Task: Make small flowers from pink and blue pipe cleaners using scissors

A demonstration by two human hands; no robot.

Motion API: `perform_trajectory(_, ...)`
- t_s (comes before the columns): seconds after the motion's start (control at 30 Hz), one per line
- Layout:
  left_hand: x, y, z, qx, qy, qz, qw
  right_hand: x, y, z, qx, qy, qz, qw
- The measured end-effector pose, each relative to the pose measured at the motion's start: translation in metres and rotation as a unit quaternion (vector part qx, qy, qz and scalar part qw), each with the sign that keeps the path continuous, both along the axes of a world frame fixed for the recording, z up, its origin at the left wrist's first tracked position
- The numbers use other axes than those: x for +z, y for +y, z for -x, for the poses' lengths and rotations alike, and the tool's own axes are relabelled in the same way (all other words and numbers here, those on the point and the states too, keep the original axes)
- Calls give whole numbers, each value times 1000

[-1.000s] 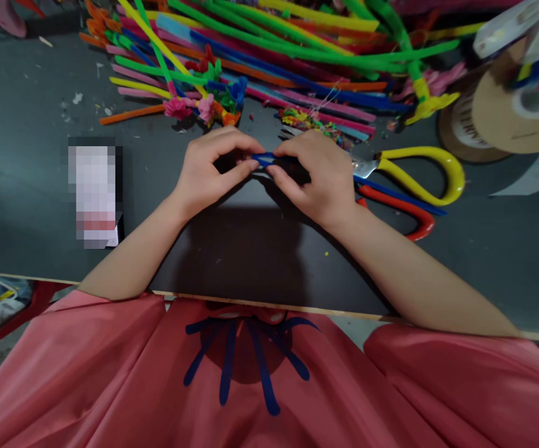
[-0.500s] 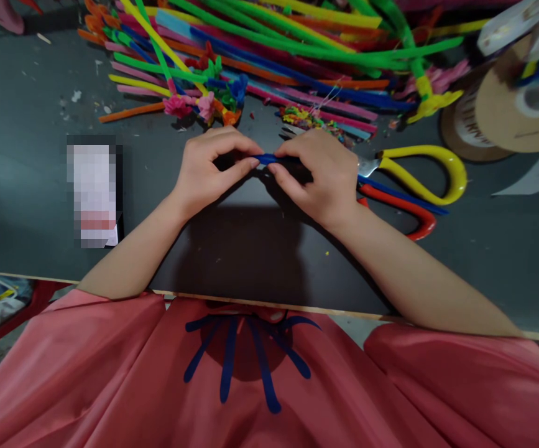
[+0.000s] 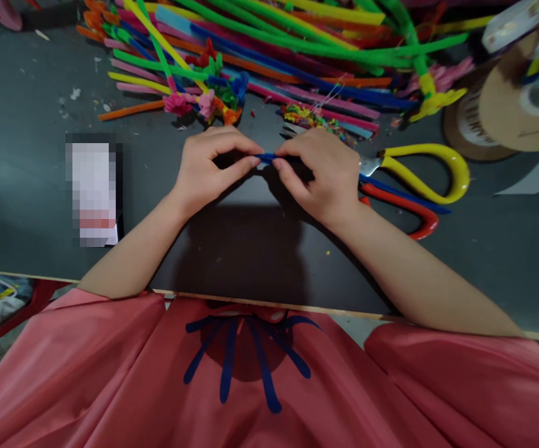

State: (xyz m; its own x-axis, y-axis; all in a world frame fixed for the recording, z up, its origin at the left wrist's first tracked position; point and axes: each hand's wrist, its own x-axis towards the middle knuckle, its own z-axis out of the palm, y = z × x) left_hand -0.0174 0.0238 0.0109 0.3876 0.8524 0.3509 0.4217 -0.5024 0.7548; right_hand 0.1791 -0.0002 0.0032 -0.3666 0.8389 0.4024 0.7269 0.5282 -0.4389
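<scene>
A blue pipe cleaner (image 3: 267,158) spans the small gap between my two hands, above the dark table. My left hand (image 3: 213,162) pinches its left end between thumb and forefinger. On the other side, my right hand (image 3: 318,174) pinches it the same way, and part of it is hidden by the fingers. Under and behind my right hand lie scissors with one yellow handle (image 3: 460,174) and one red handle (image 3: 425,224). A blue stem (image 3: 404,193) runs along between these handles.
Many coloured pipe cleaners (image 3: 273,46) lie across the back, with small twisted flowers (image 3: 178,102) at their left. Colourful clippings (image 3: 313,116) lie behind my right hand. A ribbon spool (image 3: 497,109) stands at right, a phone (image 3: 94,186) at left. The table's edge (image 3: 269,302) is close to my body.
Both hands keep their pinch on the blue pipe cleaner. The right thumb has shifted slightly up and right. The view has moved very slightly.
</scene>
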Motion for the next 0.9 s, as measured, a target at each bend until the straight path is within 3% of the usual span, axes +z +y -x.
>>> perform_trajectory(0.27, -7, 1, 3, -35, 57, -112, 991, -1, 1, 1, 6, -2, -11, 1000)
perform_trajectory(0.43, -7, 0, 3, -26, 35, -99, 994, -1, -1, 1, 4, 11, -33, 999)
perform_trajectory(0.9, -9, 3, 3, -25, -7, -67, 997, -2, -1, -1, 11, 35, -5, 999)
